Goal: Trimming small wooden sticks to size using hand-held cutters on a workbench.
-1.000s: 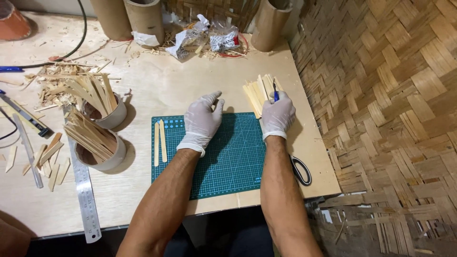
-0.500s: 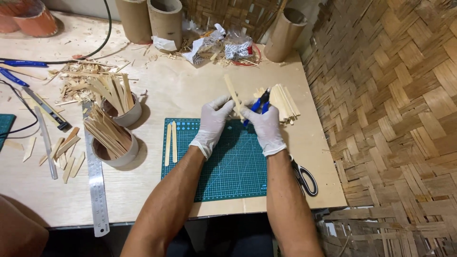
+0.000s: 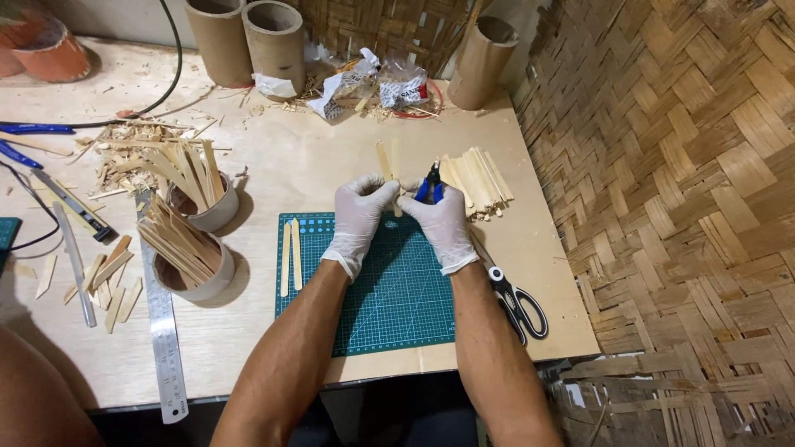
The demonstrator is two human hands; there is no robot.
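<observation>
Both gloved hands have lifted off the mat (image 3: 397, 290) and met above it, the left hand (image 3: 360, 211) now pinching two bamboo strips (image 3: 387, 165) upright while the right hand (image 3: 443, 219) grips blue-handled cutters (image 3: 431, 184) beside them.

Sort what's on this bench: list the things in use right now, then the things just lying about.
In use:
left hand
right hand
bamboo strips, held in the hands
blue-handled cutter
cutting mat

Lying about:
scissors
steel ruler
two cups of strips
strip pile
cardboard tubes
</observation>
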